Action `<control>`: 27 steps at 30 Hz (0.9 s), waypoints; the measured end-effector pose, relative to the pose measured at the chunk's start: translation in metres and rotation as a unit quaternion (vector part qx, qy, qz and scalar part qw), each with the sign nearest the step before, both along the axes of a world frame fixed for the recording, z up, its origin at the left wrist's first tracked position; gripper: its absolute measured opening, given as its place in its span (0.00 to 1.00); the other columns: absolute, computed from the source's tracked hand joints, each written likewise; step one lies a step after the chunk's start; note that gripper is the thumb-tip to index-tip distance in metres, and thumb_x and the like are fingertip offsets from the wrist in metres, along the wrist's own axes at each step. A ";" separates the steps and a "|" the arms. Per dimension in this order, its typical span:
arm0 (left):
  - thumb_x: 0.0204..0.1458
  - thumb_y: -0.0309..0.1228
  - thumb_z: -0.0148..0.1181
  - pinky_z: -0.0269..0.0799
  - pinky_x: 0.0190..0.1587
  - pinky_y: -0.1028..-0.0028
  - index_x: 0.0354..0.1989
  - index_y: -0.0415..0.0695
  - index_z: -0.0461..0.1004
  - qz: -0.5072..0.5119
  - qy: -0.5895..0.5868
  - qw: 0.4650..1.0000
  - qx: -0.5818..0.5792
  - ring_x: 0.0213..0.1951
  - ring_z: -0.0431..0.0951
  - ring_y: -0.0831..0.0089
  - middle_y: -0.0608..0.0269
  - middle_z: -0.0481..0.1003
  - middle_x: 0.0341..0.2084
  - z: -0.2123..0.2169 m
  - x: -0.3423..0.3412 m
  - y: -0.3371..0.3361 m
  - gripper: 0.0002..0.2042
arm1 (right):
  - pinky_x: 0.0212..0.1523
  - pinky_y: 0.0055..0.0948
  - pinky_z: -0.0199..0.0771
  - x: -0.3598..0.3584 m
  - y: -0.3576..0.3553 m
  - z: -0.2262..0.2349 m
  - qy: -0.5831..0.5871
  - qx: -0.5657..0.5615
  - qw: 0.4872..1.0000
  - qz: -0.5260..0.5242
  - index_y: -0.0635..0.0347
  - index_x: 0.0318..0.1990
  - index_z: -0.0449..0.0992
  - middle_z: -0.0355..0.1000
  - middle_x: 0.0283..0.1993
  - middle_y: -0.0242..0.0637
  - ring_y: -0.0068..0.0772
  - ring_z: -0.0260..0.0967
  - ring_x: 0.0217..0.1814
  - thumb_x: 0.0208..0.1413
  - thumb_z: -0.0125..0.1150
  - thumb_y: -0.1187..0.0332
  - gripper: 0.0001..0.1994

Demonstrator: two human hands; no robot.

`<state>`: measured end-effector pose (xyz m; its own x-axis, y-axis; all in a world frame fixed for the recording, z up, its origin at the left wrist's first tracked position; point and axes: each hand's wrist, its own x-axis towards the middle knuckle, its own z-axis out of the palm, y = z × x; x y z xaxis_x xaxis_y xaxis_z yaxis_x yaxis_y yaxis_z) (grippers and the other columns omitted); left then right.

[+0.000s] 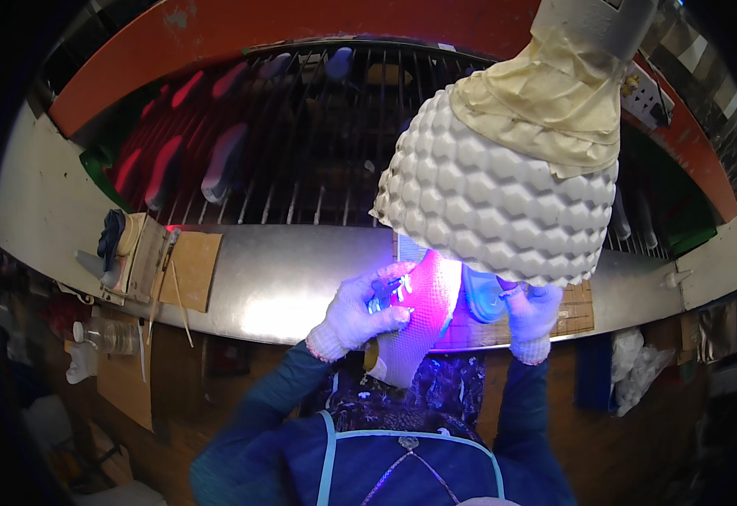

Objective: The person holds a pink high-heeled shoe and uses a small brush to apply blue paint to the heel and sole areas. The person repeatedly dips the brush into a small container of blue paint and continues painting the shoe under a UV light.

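Note:
A mesh shoe upper (426, 316) stands tilted in pink and violet light at the near edge of the metal bench. My left hand (356, 312), in a white knit glove, grips its left side, with thumb and fingers around a dark part with bright streaks. A blue shoe sole (485, 297) lies to the right of the upper, under the lampshade's rim. My right hand (535, 316), also gloved, is right beside that sole with its fingers curled. The shade covers part of the fingers, so whatever they hold is hidden.
A large white honeycomb-textured shade (503, 177) hangs low over the work. Behind the bench (259, 278), several soles (225, 164) lie on a rod conveyor. To the left are a wooden box (137, 257), a brush (164, 270) and cardboard (191, 270); a plastic bottle (111, 336) stands lower.

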<state>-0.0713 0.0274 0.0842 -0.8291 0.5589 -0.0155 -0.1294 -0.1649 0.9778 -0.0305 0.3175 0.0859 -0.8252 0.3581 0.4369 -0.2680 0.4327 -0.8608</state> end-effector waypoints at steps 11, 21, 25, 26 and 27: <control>0.53 0.37 0.71 0.66 0.63 0.69 0.66 0.36 0.64 -0.016 -0.016 0.999 0.036 0.59 0.71 0.73 0.58 0.72 0.58 0.016 -0.012 0.008 0.35 | 0.37 0.36 0.62 0.004 -0.009 0.022 0.045 0.138 0.989 -0.031 0.60 0.23 0.75 0.64 0.26 0.33 0.38 0.61 0.35 0.41 0.78 0.68 0.13; 0.58 0.41 0.65 0.68 0.61 0.69 0.65 0.37 0.65 -0.012 -0.050 0.997 0.053 0.57 0.72 0.74 0.59 0.73 0.56 0.035 -0.019 0.016 0.30 | 0.44 0.36 0.65 0.005 -0.013 0.030 0.099 0.236 0.966 -0.024 0.60 0.28 0.79 0.72 0.33 0.35 0.39 0.66 0.40 0.41 0.75 0.70 0.09; 0.59 0.43 0.60 0.74 0.46 0.74 0.46 0.29 0.74 0.013 -0.040 0.997 0.063 0.40 0.78 0.76 0.58 0.79 0.38 0.044 -0.018 0.022 0.23 | 0.48 0.35 0.68 0.007 -0.012 0.029 0.107 0.296 0.949 -0.022 0.63 0.32 0.79 0.76 0.40 0.38 0.40 0.70 0.45 0.46 0.73 0.70 0.09; 0.59 0.43 0.59 0.75 0.42 0.75 0.42 0.28 0.76 0.021 -0.043 0.997 0.063 0.37 0.79 0.76 0.58 0.80 0.35 0.046 -0.017 0.024 0.23 | 0.48 0.36 0.68 0.007 -0.012 0.029 0.109 0.307 0.945 -0.020 0.62 0.31 0.79 0.76 0.40 0.38 0.39 0.70 0.44 0.45 0.73 0.70 0.09; 0.59 0.42 0.58 0.75 0.40 0.76 0.41 0.28 0.77 0.027 -0.056 0.996 0.067 0.35 0.79 0.77 0.59 0.80 0.33 0.048 -0.016 0.025 0.22 | 0.47 0.36 0.67 0.007 -0.013 0.029 0.111 0.311 0.944 -0.020 0.62 0.31 0.79 0.76 0.40 0.38 0.40 0.70 0.44 0.45 0.73 0.70 0.09</control>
<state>-0.0877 0.0523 0.1326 -0.8554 0.5167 -0.0376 -0.2231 -0.3019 0.9269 -0.0234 0.3045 0.1154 -0.6795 0.0050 0.7336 -0.3845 0.8492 -0.3620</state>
